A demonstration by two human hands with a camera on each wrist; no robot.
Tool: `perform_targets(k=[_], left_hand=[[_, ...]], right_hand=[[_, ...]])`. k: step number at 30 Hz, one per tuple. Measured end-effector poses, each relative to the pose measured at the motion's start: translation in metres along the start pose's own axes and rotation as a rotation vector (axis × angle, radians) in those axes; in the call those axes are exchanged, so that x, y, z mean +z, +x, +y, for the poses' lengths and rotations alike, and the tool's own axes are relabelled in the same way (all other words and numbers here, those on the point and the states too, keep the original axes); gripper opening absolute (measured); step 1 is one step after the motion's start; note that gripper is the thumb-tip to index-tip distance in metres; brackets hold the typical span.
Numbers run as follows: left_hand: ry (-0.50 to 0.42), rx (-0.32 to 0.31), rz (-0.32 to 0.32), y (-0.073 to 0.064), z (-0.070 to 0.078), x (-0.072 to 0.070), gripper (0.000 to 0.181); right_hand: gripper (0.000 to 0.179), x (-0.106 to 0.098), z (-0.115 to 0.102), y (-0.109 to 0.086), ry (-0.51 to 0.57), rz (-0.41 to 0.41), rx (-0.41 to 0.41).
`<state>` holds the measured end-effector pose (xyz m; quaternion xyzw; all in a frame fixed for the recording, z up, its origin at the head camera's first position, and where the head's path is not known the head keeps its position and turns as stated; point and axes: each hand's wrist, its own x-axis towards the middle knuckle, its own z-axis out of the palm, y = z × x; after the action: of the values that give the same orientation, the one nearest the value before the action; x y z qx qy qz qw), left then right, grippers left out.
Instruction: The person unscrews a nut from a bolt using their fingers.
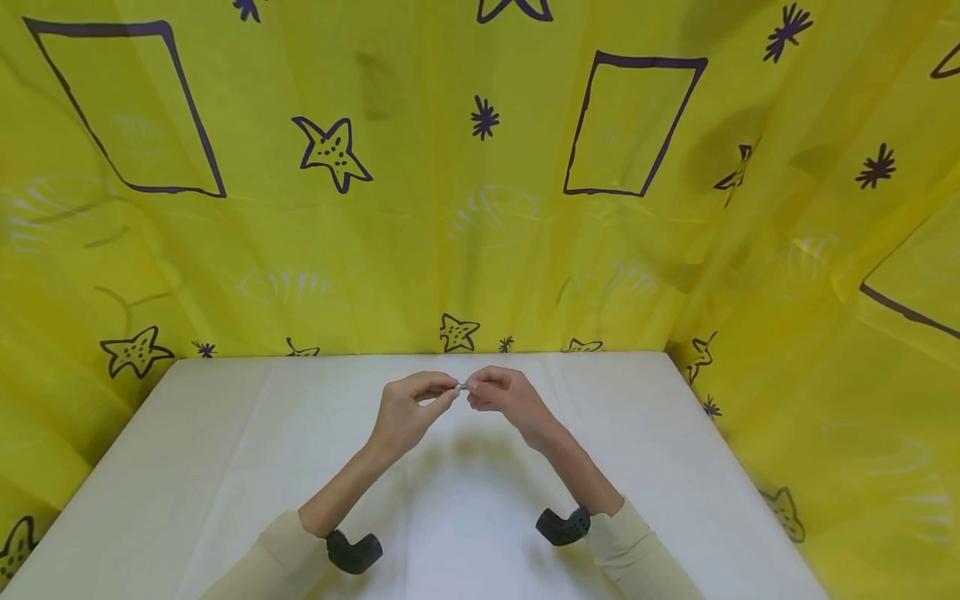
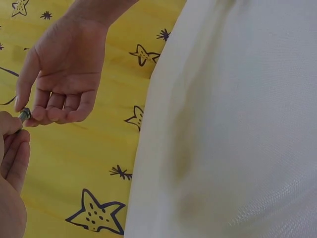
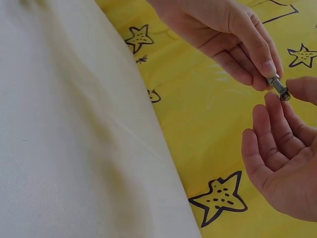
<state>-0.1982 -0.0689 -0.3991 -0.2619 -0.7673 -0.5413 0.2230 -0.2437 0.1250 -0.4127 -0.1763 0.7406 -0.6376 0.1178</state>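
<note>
A small silvery metal bolt point(image 3: 278, 85) is held up above the far part of the table, between both hands. My left hand point(image 1: 407, 410) pinches one end of it between thumb and fingertips. At the other end sits a nut point(image 3: 285, 94), which the thumb and index finger of my right hand point(image 1: 519, 405) pinch. In the right wrist view the right hand's other fingers are slightly bent, its palm facing the camera. The left fingertips hide the bolt's far end.
A white-covered table point(image 1: 285, 467) lies beneath the hands. Yellow curtains point(image 1: 420, 250) with drawn stars and frames stand along its back and sides. Dark curved wrist mounts point(image 1: 354, 552) hang near both sleeves.
</note>
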Motion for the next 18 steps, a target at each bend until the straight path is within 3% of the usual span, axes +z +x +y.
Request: perform_targets(k=[5,13,18], left_hand=[[-0.010,0.011,0.007,-0.0001,0.0011,-0.0012,0.014],[-0.026,0.012,0.013,0.0003,0.0000,-0.0011,0.014],[-0.028,0.015,0.011,0.0004,0.0000,-0.0011,0.015]], right_hand=[[0.022,-0.0004,-0.0008,-0.0010,0.036,-0.012,-0.038],[0.026,-0.0003,-0.0032,-0.0022,0.001,-0.015,-0.063],[0.029,-0.0002,-0.0042,-0.0011,-0.007,-0.012,-0.033]])
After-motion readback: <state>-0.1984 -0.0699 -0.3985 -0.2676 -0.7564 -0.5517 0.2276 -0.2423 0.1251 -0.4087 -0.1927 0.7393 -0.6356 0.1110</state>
